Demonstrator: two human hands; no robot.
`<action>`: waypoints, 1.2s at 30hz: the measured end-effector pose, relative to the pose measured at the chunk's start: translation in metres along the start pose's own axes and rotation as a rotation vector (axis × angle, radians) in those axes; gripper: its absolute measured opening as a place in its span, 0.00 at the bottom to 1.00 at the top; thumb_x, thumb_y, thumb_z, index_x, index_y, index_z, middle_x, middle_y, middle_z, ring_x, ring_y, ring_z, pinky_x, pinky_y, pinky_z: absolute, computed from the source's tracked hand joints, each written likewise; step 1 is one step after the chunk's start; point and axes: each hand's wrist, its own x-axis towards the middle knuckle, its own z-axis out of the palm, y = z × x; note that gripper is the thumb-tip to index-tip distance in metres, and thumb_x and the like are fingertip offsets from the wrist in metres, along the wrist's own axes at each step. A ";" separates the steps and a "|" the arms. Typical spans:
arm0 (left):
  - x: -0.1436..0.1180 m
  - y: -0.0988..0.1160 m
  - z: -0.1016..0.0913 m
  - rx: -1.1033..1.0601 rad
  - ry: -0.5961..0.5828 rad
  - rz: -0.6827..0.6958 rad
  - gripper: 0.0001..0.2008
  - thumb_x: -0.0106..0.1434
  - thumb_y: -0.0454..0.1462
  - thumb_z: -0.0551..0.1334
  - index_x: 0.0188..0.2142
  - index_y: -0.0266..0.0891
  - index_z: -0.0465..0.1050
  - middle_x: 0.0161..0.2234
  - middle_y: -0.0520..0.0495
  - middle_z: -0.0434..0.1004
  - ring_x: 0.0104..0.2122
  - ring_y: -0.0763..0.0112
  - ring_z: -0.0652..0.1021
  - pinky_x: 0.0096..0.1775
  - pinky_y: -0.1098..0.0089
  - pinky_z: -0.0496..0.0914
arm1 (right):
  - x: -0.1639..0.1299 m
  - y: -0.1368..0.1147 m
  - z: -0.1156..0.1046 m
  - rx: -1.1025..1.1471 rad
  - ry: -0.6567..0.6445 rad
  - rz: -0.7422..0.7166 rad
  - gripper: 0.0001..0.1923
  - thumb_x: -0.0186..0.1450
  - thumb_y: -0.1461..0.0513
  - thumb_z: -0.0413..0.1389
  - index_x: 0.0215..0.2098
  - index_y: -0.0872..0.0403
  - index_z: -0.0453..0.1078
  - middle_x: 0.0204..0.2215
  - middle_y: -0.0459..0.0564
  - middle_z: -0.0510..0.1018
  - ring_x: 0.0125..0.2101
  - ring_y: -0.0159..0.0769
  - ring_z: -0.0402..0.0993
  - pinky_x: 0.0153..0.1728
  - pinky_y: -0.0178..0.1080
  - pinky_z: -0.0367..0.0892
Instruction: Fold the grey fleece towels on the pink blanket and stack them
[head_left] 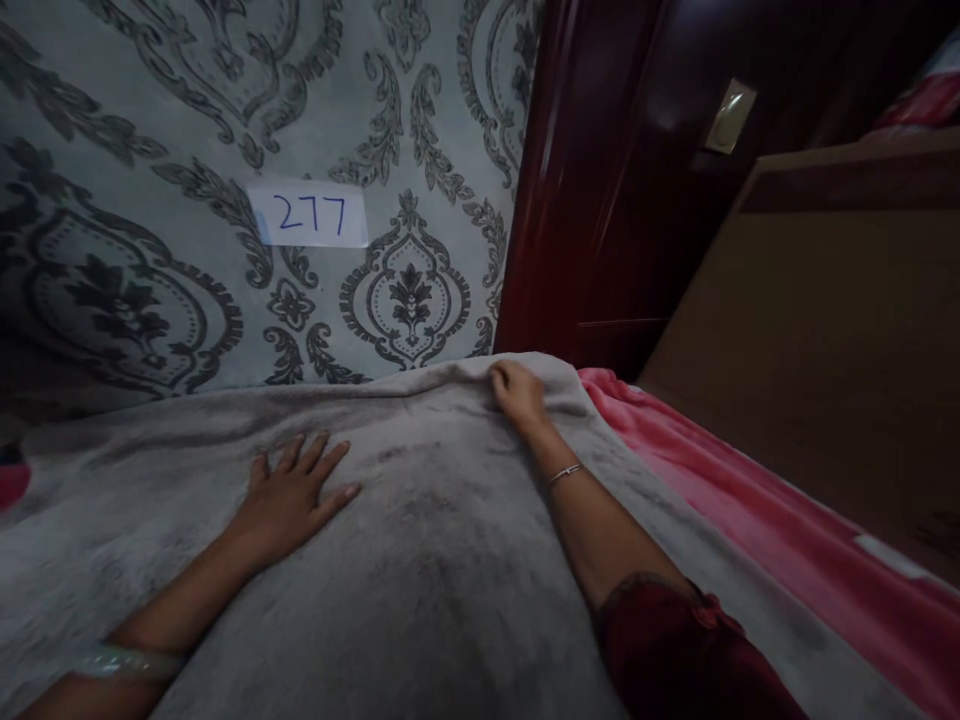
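A grey plush blanket (435, 560) is spread out in front of me, its far edge lying against the wall with a few creases. My left hand (289, 495) rests flat on it, fingers spread, palm down. Farther off and to the right, my right hand (519, 392) is closed at the blanket's far edge, with a fold of the fabric gripped in its curled fingers. The fingertips of this hand are partly hidden. Under the blanket's right side a pink blanket (697, 465) shows.
Patterned grey wallpaper (420, 290) rises behind the blanket, with a paper label (311, 213) reading 277. A dark red wooden door (600, 180) stands at the back right. Beside it leans a large brown cardboard box (832, 330), along the pink blanket's edge.
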 end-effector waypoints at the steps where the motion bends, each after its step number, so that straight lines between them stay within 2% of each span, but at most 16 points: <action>1: -0.001 0.001 -0.001 0.003 -0.002 -0.002 0.37 0.68 0.57 0.48 0.71 0.46 0.52 0.72 0.41 0.45 0.70 0.41 0.48 0.63 0.35 0.46 | 0.003 0.011 -0.011 -0.016 0.061 0.135 0.23 0.74 0.62 0.40 0.60 0.57 0.68 0.55 0.60 0.74 0.55 0.45 0.69 0.56 0.45 0.62; 2: -0.001 0.002 -0.002 0.002 -0.001 -0.002 0.37 0.68 0.57 0.49 0.71 0.45 0.53 0.72 0.41 0.45 0.70 0.41 0.48 0.63 0.35 0.47 | 0.005 0.023 -0.022 -0.023 0.103 0.278 0.24 0.74 0.60 0.41 0.63 0.58 0.65 0.56 0.62 0.73 0.56 0.47 0.69 0.55 0.46 0.63; 4: -0.002 0.002 -0.004 -0.001 0.013 0.005 0.36 0.68 0.56 0.49 0.70 0.45 0.54 0.72 0.41 0.46 0.70 0.42 0.49 0.64 0.35 0.47 | 0.009 0.046 -0.038 -0.024 0.119 0.522 0.28 0.71 0.55 0.50 0.66 0.60 0.61 0.54 0.65 0.75 0.54 0.51 0.72 0.53 0.47 0.65; 6: -0.003 0.002 -0.004 0.015 0.019 0.007 0.35 0.68 0.55 0.50 0.70 0.45 0.54 0.72 0.41 0.45 0.70 0.42 0.49 0.64 0.36 0.47 | 0.011 0.063 -0.046 -0.019 0.077 0.613 0.34 0.66 0.52 0.58 0.65 0.63 0.62 0.50 0.68 0.76 0.51 0.54 0.74 0.50 0.47 0.67; 8: -0.003 0.002 -0.004 0.036 0.009 0.009 0.35 0.68 0.54 0.51 0.70 0.45 0.53 0.72 0.42 0.44 0.71 0.43 0.48 0.64 0.37 0.47 | 0.013 0.075 -0.047 -0.012 0.049 0.626 0.31 0.64 0.52 0.61 0.59 0.63 0.69 0.47 0.68 0.78 0.49 0.55 0.75 0.48 0.46 0.68; 10: -0.003 0.001 -0.003 0.050 0.000 0.004 0.35 0.69 0.54 0.51 0.71 0.46 0.52 0.72 0.43 0.43 0.71 0.44 0.47 0.65 0.37 0.47 | 0.014 0.081 -0.045 -0.001 0.040 0.635 0.22 0.63 0.55 0.61 0.51 0.61 0.75 0.44 0.66 0.80 0.47 0.53 0.77 0.46 0.45 0.69; 12: -0.003 0.001 -0.003 0.058 0.005 -0.002 0.34 0.69 0.53 0.51 0.71 0.47 0.52 0.72 0.44 0.43 0.71 0.45 0.47 0.65 0.38 0.48 | 0.016 0.085 -0.043 0.015 0.060 0.628 0.16 0.65 0.59 0.58 0.47 0.59 0.77 0.41 0.62 0.81 0.44 0.49 0.78 0.45 0.42 0.69; 14: -0.003 0.000 -0.002 0.056 0.021 0.001 0.34 0.69 0.53 0.51 0.71 0.47 0.52 0.72 0.44 0.44 0.71 0.45 0.47 0.64 0.38 0.49 | 0.018 0.086 -0.042 0.030 0.114 0.594 0.16 0.68 0.60 0.53 0.49 0.58 0.76 0.42 0.60 0.81 0.45 0.46 0.77 0.46 0.41 0.68; 17: -0.001 -0.001 -0.001 0.032 0.045 0.021 0.34 0.68 0.53 0.51 0.70 0.46 0.54 0.72 0.42 0.46 0.70 0.44 0.49 0.64 0.38 0.49 | 0.020 0.085 -0.035 0.049 0.189 0.501 0.21 0.72 0.61 0.45 0.59 0.56 0.69 0.50 0.58 0.78 0.51 0.42 0.73 0.51 0.39 0.65; 19: 0.000 -0.002 0.001 0.014 0.051 0.027 0.35 0.68 0.55 0.51 0.70 0.46 0.55 0.72 0.42 0.47 0.70 0.43 0.50 0.64 0.37 0.49 | 0.018 0.084 -0.025 0.062 0.171 0.457 0.22 0.71 0.61 0.47 0.62 0.56 0.66 0.52 0.57 0.77 0.51 0.42 0.73 0.51 0.38 0.66; 23: 0.001 -0.005 0.004 -0.012 0.067 0.032 0.37 0.66 0.58 0.49 0.70 0.46 0.56 0.71 0.41 0.49 0.70 0.42 0.51 0.63 0.36 0.49 | 0.009 0.085 -0.008 0.061 0.070 0.457 0.21 0.65 0.62 0.56 0.55 0.58 0.73 0.48 0.60 0.79 0.46 0.48 0.75 0.47 0.42 0.69; 27: 0.002 -0.008 0.006 -0.020 0.102 0.021 0.38 0.67 0.59 0.47 0.69 0.43 0.58 0.71 0.37 0.50 0.69 0.42 0.53 0.62 0.37 0.52 | 0.012 0.077 -0.019 0.009 0.156 0.471 0.23 0.68 0.63 0.49 0.60 0.57 0.70 0.49 0.62 0.77 0.49 0.50 0.73 0.50 0.47 0.66; 29: 0.002 -0.009 0.005 -0.025 0.159 0.078 0.36 0.68 0.58 0.46 0.68 0.42 0.59 0.71 0.37 0.51 0.69 0.43 0.55 0.63 0.38 0.52 | 0.017 0.060 -0.028 -0.001 0.201 0.366 0.21 0.70 0.62 0.47 0.57 0.56 0.72 0.45 0.60 0.79 0.47 0.48 0.74 0.50 0.45 0.66; 31: 0.001 -0.009 0.002 -0.026 0.224 0.202 0.36 0.68 0.58 0.47 0.69 0.44 0.59 0.71 0.40 0.49 0.69 0.44 0.54 0.64 0.40 0.50 | 0.019 0.034 -0.028 0.005 0.158 0.171 0.18 0.71 0.59 0.48 0.51 0.56 0.75 0.40 0.56 0.80 0.44 0.46 0.75 0.47 0.43 0.67; 33: -0.001 -0.008 0.001 -0.033 0.222 0.330 0.36 0.68 0.59 0.48 0.70 0.48 0.56 0.72 0.44 0.46 0.70 0.46 0.52 0.66 0.41 0.47 | 0.015 0.003 -0.014 0.049 0.001 -0.076 0.16 0.71 0.58 0.50 0.49 0.55 0.76 0.41 0.54 0.81 0.43 0.43 0.75 0.45 0.41 0.67; 36: -0.001 -0.009 0.001 -0.069 0.081 0.350 0.35 0.69 0.59 0.46 0.71 0.50 0.51 0.72 0.46 0.47 0.70 0.48 0.52 0.66 0.42 0.47 | -0.004 -0.032 0.021 0.085 -0.271 -0.423 0.19 0.72 0.57 0.53 0.59 0.51 0.71 0.56 0.53 0.75 0.53 0.43 0.69 0.51 0.43 0.64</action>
